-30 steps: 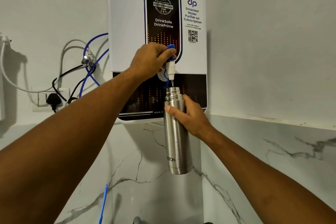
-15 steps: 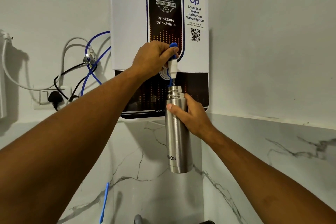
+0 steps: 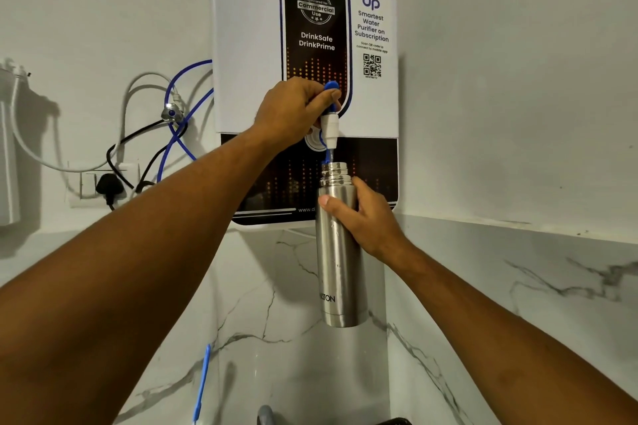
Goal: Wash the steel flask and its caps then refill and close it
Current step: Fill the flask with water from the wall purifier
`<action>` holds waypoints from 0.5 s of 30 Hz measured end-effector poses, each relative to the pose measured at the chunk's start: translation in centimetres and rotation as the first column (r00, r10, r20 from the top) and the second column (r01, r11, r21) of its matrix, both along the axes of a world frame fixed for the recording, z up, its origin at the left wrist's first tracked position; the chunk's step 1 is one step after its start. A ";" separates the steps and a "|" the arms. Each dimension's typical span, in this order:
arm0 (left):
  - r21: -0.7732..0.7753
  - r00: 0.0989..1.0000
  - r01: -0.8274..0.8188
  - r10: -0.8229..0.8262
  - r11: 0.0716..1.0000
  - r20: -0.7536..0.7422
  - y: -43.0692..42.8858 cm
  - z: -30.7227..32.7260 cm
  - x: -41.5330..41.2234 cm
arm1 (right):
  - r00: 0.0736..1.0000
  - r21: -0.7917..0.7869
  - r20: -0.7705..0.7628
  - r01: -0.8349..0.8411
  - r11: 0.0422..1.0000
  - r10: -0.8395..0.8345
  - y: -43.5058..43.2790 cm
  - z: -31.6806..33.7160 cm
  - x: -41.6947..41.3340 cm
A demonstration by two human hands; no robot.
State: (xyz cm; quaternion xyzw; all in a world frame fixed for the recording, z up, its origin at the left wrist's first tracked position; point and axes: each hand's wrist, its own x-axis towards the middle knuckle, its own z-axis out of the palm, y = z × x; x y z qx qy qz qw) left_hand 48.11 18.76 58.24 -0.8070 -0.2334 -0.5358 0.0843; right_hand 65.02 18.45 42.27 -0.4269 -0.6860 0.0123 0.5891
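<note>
A tall steel flask point(image 3: 336, 262) with an uncapped threaded neck hangs upright in the air under the white tap spout point(image 3: 329, 129) of a wall-mounted water purifier point(image 3: 248, 45). My right hand point(image 3: 366, 217) grips the flask's upper body from the right. My left hand point(image 3: 293, 110) holds the tap's blue lever point(image 3: 332, 90) between thumb and fingers. A thin stream of water runs from the spout into the flask's mouth. No caps are in view.
Blue and white hoses point(image 3: 179, 93) and a black plug in a wall socket point(image 3: 107, 186) sit left of the purifier. Marble-patterned tiles point(image 3: 518, 286) line the corner below. A blue tube point(image 3: 202, 383) hangs at the lower left, and a grey tap top point(image 3: 266, 414) shows at the bottom edge.
Both hands keep their hold on the lever and the flask. The camera view has shifted slightly; water keeps running into the flask.
</note>
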 end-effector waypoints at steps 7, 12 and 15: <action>0.003 1.000 0.006 -0.006 1.000 0.001 -0.1 -0.1 0.0 | 1.000 0.001 0.003 -0.002 1.000 0.002 -0.1 0.0 0.0; 0.009 1.000 -0.003 0.003 1.000 -0.005 -0.1 -0.1 0.0 | 1.000 0.000 0.003 0.000 1.000 0.000 -0.1 0.0 0.0; 0.010 1.000 -0.008 0.008 1.000 -0.008 -0.1 -0.1 0.0 | 1.000 0.001 0.005 -0.001 1.000 0.001 -0.1 0.0 -0.1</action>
